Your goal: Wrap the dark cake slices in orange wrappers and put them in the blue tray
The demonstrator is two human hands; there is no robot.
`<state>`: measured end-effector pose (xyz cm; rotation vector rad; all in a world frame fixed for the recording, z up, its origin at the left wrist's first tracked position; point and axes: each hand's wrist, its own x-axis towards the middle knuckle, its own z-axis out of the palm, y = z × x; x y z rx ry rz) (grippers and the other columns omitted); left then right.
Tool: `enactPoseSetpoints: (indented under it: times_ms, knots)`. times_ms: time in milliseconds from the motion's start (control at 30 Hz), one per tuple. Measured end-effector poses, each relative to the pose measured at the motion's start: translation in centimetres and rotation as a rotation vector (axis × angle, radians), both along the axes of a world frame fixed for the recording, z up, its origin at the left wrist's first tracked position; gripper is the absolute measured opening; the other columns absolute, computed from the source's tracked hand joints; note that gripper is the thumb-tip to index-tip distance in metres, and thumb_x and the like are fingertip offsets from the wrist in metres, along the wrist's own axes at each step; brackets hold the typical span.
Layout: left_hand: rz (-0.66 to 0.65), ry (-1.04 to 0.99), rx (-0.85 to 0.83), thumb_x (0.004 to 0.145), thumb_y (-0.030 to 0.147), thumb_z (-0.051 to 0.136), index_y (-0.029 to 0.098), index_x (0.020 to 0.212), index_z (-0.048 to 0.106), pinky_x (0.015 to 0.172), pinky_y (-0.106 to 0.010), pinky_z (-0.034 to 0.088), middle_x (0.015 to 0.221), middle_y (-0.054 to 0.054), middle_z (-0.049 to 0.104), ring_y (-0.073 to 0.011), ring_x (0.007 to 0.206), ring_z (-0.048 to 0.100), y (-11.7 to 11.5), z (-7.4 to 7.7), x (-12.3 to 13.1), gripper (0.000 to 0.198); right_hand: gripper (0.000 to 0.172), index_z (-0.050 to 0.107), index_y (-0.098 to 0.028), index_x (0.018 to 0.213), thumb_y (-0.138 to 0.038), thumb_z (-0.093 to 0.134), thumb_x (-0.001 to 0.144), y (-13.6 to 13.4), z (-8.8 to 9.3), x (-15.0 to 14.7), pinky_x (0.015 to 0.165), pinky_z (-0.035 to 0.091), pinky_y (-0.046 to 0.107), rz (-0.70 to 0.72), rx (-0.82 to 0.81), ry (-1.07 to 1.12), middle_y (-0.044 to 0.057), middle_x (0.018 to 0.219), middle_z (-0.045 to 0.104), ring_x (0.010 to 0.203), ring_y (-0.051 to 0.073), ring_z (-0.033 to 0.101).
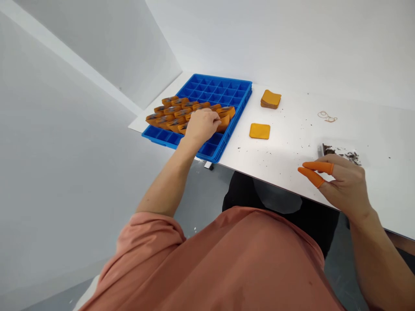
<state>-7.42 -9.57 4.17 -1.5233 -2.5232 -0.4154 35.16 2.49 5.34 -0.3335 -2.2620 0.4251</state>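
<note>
The left hand (202, 125) sits at ten o'clock, fingers bunched over folded orange pads (171, 113) in a blue tray (240, 93); whether it grips one, I cannot tell. The right hand (343, 185), its orange finger cots (316, 167) apart, hovers at two o'clock just beside a torn wrapper (340, 153).

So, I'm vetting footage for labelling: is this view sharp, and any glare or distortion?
Head view: soft, even light with faint shadows; the white table is bright without harsh glare; the blue tray and right hand look sharp; the wide lens slants the table edge.
</note>
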Motion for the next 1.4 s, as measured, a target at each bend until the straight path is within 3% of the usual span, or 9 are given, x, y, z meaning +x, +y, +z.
enactPoseSetpoints:
  times_ms: [133,233,400,600,767,900,1067,1233,1400]
  knots:
    - [-0.036,0.024,0.03,0.096,0.037,0.063,0.026,0.092,0.086,0.093,-0.055,0.052,0.102,-0.014,0.079,-0.039,0.109,0.066,-0.2,0.3,0.2,0.026,0.01,0.083,-0.032,0.102,-0.023,0.084,0.098,0.1,-0.1,0.2,0.054,0.052,0.039,-0.011,-0.007,0.009,0.001,0.083,0.077,0.066,0.022,0.069]
    - [-0.103,0.05,0.146,0.097,0.049,0.067,0.028,0.115,0.085,0.107,-0.061,0.049,0.12,-0.015,0.079,-0.0449,0.13,0.059,-1.1,0.3,0.9,0.033,0.011,0.083,-0.032,0.102,-0.023,0.085,0.097,0.3,-0.3,0.6,0.055,0.052,0.039,-0.021,-0.006,0.018,0.002,0.085,0.077,0.067,0.022,0.07]
    - [-0.124,0.065,0.14,0.095,0.073,0.069,0.028,0.156,0.062,0.133,-0.073,0.018,0.163,-0.016,0.063,-0.0505,0.168,0.029,-3.1,-1.0,2.8,0.076,0.014,0.084,-0.034,0.102,-0.022,0.085,0.096,0.9,-0.3,1.9,0.056,0.051,0.044,-0.04,-0.041,0.012,0.004,0.087,0.078,0.068,0.026,0.07]
    - [-0.117,0.046,0.184,0.096,0.069,0.071,0.03,0.158,0.062,0.137,-0.079,0.002,0.178,-0.014,0.046,-0.0523,0.173,0.017,-4.7,-2.6,4.1,0.073,0.006,0.087,-0.032,0.1,-0.036,0.088,0.096,4.9,1.1,5.6,0.065,0.05,0.047,-0.334,-0.179,-0.031,0.008,0.095,0.083,0.075,0.027,0.069]
    - [-0.301,0.09,0.374,0.086,0.053,0.089,0.058,0.162,0.053,0.133,-0.087,0.015,0.181,0.013,0.041,-0.0558,0.171,0.02,-4.9,-3.3,5.2,0.083,0.015,0.09,-0.025,0.101,-0.033,0.088,0.089,11.2,2.3,6.6,0.072,0.051,0.041,-0.517,-0.272,-0.425,0.006,0.088,0.08,0.074,0.022,0.068]
    - [-0.431,0.091,0.49,0.081,0.042,0.093,0.067,0.163,0.045,0.135,-0.084,0.025,0.178,0.026,0.037,-0.0534,0.168,0.028,-4.5,-3.7,8.0,0.098,0.02,0.09,-0.027,0.099,-0.035,0.087,0.081,14.0,2.3,4.4,0.072,0.052,0.038,-0.493,-0.369,-0.828,0.003,0.09,0.08,0.085,0.025,0.071]
    - [-0.445,-0.053,0.457,0.085,0.047,0.086,0.069,0.157,0.051,0.132,-0.086,0.026,0.174,0.021,0.048,-0.0535,0.168,0.03,-4.2,-3.8,11.2,0.083,0.049,0.087,-0.025,0.118,-0.05,0.091,0.076,14.7,1.7,3.0,0.068,0.055,0.039,-0.376,-0.578,-0.818,0.008,0.105,0.08,0.087,0.026,0.072]
    - [-0.431,-0.018,0.421,0.087,0.047,0.084,0.064,0.156,0.056,0.131,-0.081,0.034,0.171,0.017,0.053,-0.0495,0.166,0.036,-4.0,-3.8,11.4,0.076,0.032,0.087,-0.024,0.103,-0.043,0.093,0.078,15.0,0.7,3.3,0.068,0.057,0.041,-0.408,-0.629,-0.8,0.008,0.101,0.079,0.086,0.025,0.072]
    - [-0.473,0.042,0.441,0.092,0.038,0.086,0.046,0.152,0.065,0.131,-0.078,0.036,0.166,-0.002,0.061,-0.0478,0.162,0.043,-3.5,-4.4,11.3,0.065,0.015,0.087,-0.023,0.095,-0.028,0.091,0.081,14.9,0.3,3.2,0.066,0.054,0.038,-0.437,-0.627,-0.827,0.006,0.095,0.08,0.079,0.022,0.07]
